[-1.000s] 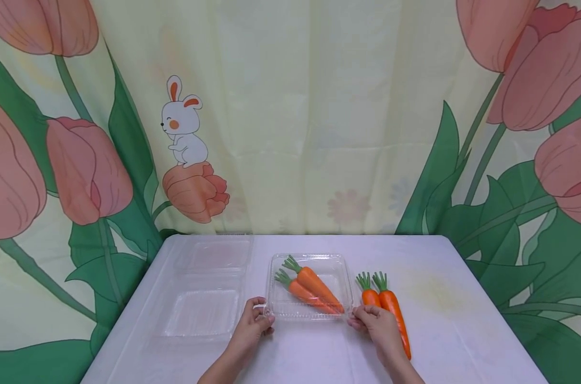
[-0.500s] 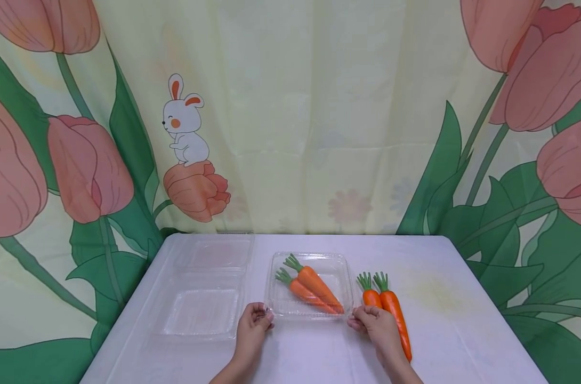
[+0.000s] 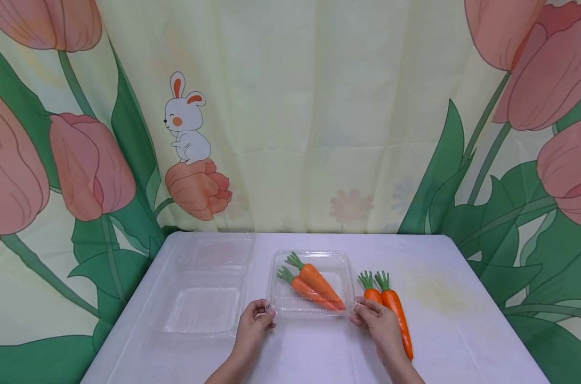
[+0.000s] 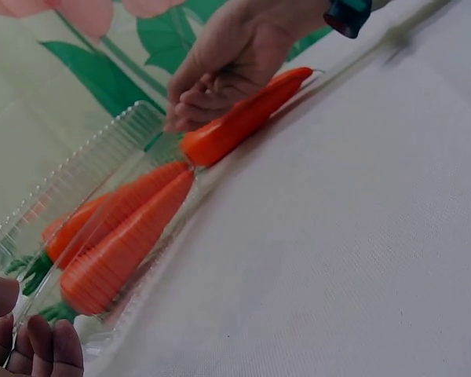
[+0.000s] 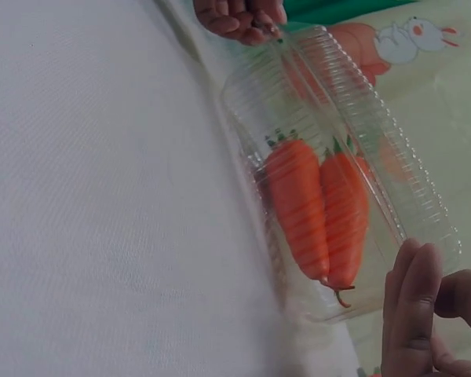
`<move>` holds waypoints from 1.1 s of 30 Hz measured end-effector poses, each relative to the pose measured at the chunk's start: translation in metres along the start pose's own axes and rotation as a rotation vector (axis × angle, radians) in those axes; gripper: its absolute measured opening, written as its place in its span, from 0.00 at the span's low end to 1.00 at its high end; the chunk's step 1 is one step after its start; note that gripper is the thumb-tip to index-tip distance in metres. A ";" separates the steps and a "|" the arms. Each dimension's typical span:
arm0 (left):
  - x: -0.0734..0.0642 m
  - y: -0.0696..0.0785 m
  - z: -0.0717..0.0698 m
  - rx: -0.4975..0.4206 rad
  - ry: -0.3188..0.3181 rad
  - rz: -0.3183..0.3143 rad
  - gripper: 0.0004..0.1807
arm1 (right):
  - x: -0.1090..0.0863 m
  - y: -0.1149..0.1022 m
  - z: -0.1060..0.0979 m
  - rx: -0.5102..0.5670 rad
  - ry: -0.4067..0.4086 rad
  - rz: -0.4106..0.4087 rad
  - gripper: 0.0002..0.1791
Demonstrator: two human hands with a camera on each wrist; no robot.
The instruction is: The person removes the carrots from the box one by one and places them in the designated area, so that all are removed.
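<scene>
A clear plastic clamshell container (image 3: 338, 266) sits on the table with its lid down. Two orange carrots (image 3: 321, 285) with green tops lie slantwise inside, seen through the lid. My left hand (image 3: 253, 325) pinches the near left corner of the rim between thumb and fingers; the left wrist view shows these fingers (image 4: 43, 342) at the edge. At the near right corner, my right hand (image 3: 379, 325) pinches the rim, its fingers (image 5: 414, 302) against the plastic. Two more carrots (image 3: 397, 317) lie beside the container, partly covered by the right hand.
Another clear clamshell container (image 3: 201, 309) lies opened out on the left of the white-covered table (image 3: 463, 330). Behind the table hangs a curtain (image 3: 281, 117) printed with tulips and a rabbit. A dark wristband (image 4: 347, 16) is on the right wrist.
The left hand's forearm has swung slightly right, and its fingers have drawn in at the left corner. The right hand stays at the right corner. The carrots keep their places.
</scene>
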State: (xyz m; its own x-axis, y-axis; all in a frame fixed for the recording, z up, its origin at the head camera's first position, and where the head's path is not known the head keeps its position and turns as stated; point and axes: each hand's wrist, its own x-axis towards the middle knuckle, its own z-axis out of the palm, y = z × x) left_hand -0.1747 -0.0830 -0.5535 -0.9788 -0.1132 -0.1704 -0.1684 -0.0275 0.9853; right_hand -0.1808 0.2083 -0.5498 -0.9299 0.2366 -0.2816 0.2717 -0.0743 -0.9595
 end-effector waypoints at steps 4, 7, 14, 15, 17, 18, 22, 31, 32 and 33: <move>0.000 0.002 -0.001 -0.010 -0.015 -0.004 0.19 | 0.000 -0.002 -0.001 -0.068 -0.007 -0.004 0.20; 0.000 0.004 -0.001 -0.019 -0.022 -0.006 0.18 | -0.002 -0.003 0.000 -0.121 -0.010 -0.004 0.18; 0.002 0.012 -0.001 -0.058 -0.035 -0.080 0.16 | -0.004 -0.005 0.001 -0.064 -0.046 -0.021 0.15; 0.003 0.014 -0.002 -0.072 -0.042 -0.103 0.17 | -0.004 -0.005 0.001 -0.059 -0.053 -0.026 0.15; 0.007 0.018 -0.003 -0.098 -0.059 -0.130 0.18 | -0.003 -0.005 0.000 -0.064 -0.065 -0.041 0.14; 0.009 0.020 -0.004 -0.106 -0.067 -0.136 0.20 | -0.003 -0.004 0.000 -0.077 -0.068 -0.050 0.14; 0.026 0.032 -0.006 -0.091 -0.061 -0.133 0.22 | -0.002 -0.005 -0.005 -0.136 -0.083 -0.071 0.12; 0.056 0.042 -0.015 -0.006 -0.132 -0.146 0.23 | -0.006 -0.007 -0.011 -0.195 -0.121 -0.049 0.11; 0.057 0.040 -0.015 -0.003 -0.140 -0.143 0.23 | -0.007 -0.007 -0.012 -0.206 -0.121 -0.044 0.10; 0.058 0.039 -0.015 0.002 -0.146 -0.139 0.23 | -0.007 -0.006 -0.012 -0.218 -0.121 -0.045 0.10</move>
State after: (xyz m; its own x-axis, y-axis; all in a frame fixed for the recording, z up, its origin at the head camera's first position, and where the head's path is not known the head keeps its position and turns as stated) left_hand -0.2362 -0.1057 -0.5246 -0.9526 0.0365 -0.3021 -0.3032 -0.0309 0.9524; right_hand -0.1725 0.2186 -0.5420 -0.9615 0.1160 -0.2490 0.2646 0.1477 -0.9530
